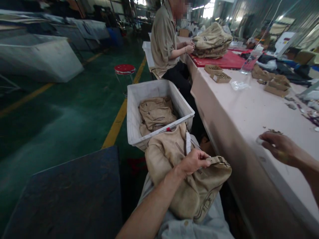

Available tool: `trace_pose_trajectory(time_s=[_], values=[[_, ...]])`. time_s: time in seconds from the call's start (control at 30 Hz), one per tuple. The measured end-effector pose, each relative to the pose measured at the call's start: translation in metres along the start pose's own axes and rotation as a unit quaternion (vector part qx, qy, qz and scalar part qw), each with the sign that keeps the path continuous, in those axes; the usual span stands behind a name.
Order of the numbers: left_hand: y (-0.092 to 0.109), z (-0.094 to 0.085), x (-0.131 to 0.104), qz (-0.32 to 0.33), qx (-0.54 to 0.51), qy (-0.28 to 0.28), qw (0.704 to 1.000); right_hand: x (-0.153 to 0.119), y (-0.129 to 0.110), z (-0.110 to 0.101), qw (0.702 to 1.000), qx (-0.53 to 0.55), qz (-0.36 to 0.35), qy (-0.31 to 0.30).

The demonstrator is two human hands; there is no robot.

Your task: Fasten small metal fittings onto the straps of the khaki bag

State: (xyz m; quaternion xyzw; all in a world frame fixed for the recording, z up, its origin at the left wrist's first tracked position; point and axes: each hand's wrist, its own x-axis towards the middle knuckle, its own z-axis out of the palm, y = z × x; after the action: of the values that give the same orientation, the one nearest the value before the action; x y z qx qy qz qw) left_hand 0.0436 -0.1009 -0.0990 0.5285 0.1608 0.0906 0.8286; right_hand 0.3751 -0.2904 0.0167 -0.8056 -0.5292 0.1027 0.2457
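My left hand (193, 162) is closed on the top edge of a tan garment (171, 152), which lies bunched across my lap. Dark stitched lines run along its folds, and a white strip (188, 142) hangs near its upper part. My right hand (279, 146) is over the near part of the pale table (236, 99), its fingers drawn together. Something whitish shows at its fingertips, too small and blurred to name. Just beyond those fingers lies a little heap of small brownish pieces (274, 131).
A white plastic bin (132, 113) with folded tan garments (158, 113) stands ahead. Beyond it a seated person (163, 39) handles a tan pile (213, 39) on red cloth. Small boxes (221, 77) of metal bits are on the table. A red stool (124, 69) and dark board (69, 196) are left.
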Motion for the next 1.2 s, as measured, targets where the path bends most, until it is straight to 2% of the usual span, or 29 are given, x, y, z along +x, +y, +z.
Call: trace_pose_trajectory(time_s=[0.07, 0.13, 0.17, 0.23, 0.33, 0.57, 0.8, 1.0, 1.1, 1.2], values=[[-0.005, -0.001, 0.004, -0.002, 0.006, 0.006, 1.0, 0.001, -0.055, 0.032, 0.992, -0.008, -0.081, -0.1], [-0.009, -0.003, 0.006, -0.007, 0.018, 0.011, 1.0, -0.002, -0.1, 0.065, 0.974, 0.022, -0.152, -0.166], [-0.011, -0.004, 0.007, -0.008, 0.028, 0.013, 0.999, -0.003, -0.117, 0.079, 0.966, 0.035, -0.183, -0.181], [-0.013, -0.005, 0.009, -0.007, 0.054, 0.015, 0.998, -0.005, -0.134, 0.1, 0.954, 0.049, -0.223, -0.193], [-0.015, -0.006, 0.01, 0.003, 0.08, 0.015, 0.997, -0.004, -0.133, 0.115, 0.949, 0.039, -0.246, -0.196], [-0.018, -0.011, 0.014, -0.01, 0.102, 0.017, 0.995, -0.001, -0.115, 0.13, 0.949, 0.033, -0.249, -0.191], [-0.013, -0.008, 0.014, 0.013, 0.188, 0.032, 0.982, 0.002, -0.117, 0.128, 0.963, 0.082, -0.156, -0.205], [0.005, 0.006, 0.005, 0.03, 0.297, 0.082, 0.951, 0.007, -0.107, 0.126, 0.943, 0.186, -0.009, -0.276], [0.01, 0.012, 0.001, 0.048, 0.302, 0.097, 0.947, 0.009, -0.106, 0.124, 0.945, 0.203, -0.016, -0.257], [0.011, 0.017, -0.002, 0.078, 0.302, 0.112, 0.943, 0.011, -0.109, 0.121, 0.941, 0.201, -0.026, -0.272]])
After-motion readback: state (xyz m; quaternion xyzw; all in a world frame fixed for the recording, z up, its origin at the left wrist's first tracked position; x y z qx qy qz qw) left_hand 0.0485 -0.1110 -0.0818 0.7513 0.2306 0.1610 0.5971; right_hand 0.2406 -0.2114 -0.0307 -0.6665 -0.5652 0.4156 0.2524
